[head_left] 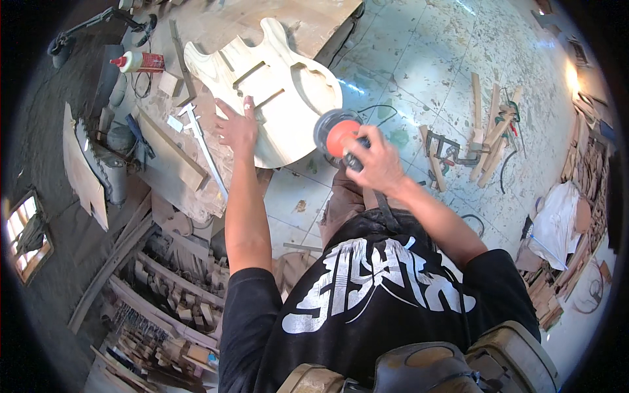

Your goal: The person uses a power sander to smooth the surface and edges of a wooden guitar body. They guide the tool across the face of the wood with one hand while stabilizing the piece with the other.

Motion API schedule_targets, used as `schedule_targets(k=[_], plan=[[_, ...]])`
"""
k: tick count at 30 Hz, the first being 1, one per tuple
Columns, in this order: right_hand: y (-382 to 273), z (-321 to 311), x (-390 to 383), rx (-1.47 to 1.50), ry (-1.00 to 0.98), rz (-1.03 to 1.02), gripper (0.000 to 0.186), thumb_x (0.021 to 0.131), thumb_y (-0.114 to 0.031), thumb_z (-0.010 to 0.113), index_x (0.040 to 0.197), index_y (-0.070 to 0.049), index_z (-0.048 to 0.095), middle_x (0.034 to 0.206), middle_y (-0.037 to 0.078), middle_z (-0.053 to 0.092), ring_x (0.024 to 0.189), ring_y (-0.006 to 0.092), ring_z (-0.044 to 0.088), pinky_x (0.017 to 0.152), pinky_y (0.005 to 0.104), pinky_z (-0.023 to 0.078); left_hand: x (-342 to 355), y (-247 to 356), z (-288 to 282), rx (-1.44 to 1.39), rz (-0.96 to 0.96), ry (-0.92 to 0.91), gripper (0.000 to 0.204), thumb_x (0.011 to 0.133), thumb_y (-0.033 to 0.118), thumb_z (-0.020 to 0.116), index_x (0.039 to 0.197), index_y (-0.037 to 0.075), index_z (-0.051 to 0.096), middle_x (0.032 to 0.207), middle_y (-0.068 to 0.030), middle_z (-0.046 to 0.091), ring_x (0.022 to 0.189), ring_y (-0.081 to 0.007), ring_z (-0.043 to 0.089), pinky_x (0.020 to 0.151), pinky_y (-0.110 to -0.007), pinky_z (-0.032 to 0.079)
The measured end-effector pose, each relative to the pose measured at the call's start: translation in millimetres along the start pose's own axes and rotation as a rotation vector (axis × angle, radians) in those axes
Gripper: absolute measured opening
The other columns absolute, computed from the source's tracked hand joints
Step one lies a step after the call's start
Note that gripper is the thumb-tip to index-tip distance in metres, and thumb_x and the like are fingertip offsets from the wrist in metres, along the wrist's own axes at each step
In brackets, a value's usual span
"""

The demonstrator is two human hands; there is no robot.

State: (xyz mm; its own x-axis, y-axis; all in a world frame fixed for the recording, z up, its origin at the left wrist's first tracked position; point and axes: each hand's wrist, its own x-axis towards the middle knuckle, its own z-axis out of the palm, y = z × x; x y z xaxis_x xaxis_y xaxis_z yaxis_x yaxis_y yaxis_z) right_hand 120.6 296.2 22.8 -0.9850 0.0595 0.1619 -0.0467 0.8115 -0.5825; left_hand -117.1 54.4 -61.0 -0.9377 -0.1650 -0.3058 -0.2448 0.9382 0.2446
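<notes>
An unfinished pale wood electric guitar body (pixel 288 124) with routed cavities lies face up on the workbench. My left hand (pixel 237 128) rests on its left edge, fingers spread and thumb pointing up across the face. In my right hand (pixel 380 160) is a round orange and black orbital sander (pixel 342 136), my fingers wrapped round its handle. The sander's dark pad is tilted against the body's lower right edge; whether it touches there I cannot tell. A metal caliper (pixel 204 145) lies left of my left hand.
Left on the bench are a white and red glue bottle (pixel 141 62), wood strips (pixel 171 149) and a dark lamp arm (pixel 98 25). Clamps (pixel 452 149) and wood pieces lie on the tiled floor (pixel 406 72) to the right. Wood offcuts (pixel 173 295) fill shelves at lower left.
</notes>
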Motion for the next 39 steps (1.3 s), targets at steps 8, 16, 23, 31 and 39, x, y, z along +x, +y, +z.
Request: schedule_targets(k=[8,16,23,31,39], plan=[[39,-34,37,-0.019,-0.076,0.114,0.057,0.069,-0.017,0.083,0.122,-0.021,0.062,0.119,0.013,0.053,0.096,0.0363,0.070,0.072,0.0474,0.063,3,0,2,-0.007,-0.007,0.002,0.105,0.098,0.079,0.047,0.173,0.018,0.006,0.168,-0.0378,0.018,0.154,-0.0619,0.019,0.119,-0.078,0.020],[-45,12,-4,-0.107,-0.155,-0.198,0.054,0.072,-0.016,0.081,0.123,-0.025,0.063,0.112,0.012,0.049,0.100,0.0338,0.063,0.058,0.0347,0.063,4,-5,5,-0.008,0.008,0.029,0.105,0.098,0.080,0.047,0.173,0.018,0.008,0.168,-0.0364,0.019,0.153,-0.0618,0.020,0.119,-0.077,0.021],[-18,-1,7,-0.043,-0.081,-0.082,0.058,0.070,-0.017,0.084,0.124,-0.025,0.063,0.116,0.012,0.051,0.100,0.0328,0.064,0.064,0.0403,0.064,-1,3,6,0.020,0.002,0.046,0.103,0.099,0.079,0.046,0.173,0.016,0.012,0.168,-0.0337,0.022,0.153,-0.0586,0.023,0.118,-0.075,0.024],[64,-40,52,0.028,-0.135,0.012,0.059,0.069,-0.018,0.083,0.125,-0.022,0.063,0.118,0.011,0.052,0.088,0.0369,0.070,0.071,0.0485,0.062,-2,4,8,0.044,0.004,0.087,0.101,0.099,0.076,0.049,0.172,0.015,0.015,0.168,-0.0325,0.023,0.151,-0.0563,0.028,0.118,-0.074,0.026],[119,-64,138,0.134,-0.278,-0.072,0.064,0.068,-0.021,0.079,0.130,-0.017,0.062,0.119,0.012,0.055,0.100,0.0390,0.068,0.084,0.0483,0.058,-1,-2,10,0.063,0.022,0.122,0.101,0.100,0.076,0.048,0.172,0.015,0.015,0.167,-0.0334,0.026,0.149,-0.0556,0.031,0.116,-0.073,0.027]])
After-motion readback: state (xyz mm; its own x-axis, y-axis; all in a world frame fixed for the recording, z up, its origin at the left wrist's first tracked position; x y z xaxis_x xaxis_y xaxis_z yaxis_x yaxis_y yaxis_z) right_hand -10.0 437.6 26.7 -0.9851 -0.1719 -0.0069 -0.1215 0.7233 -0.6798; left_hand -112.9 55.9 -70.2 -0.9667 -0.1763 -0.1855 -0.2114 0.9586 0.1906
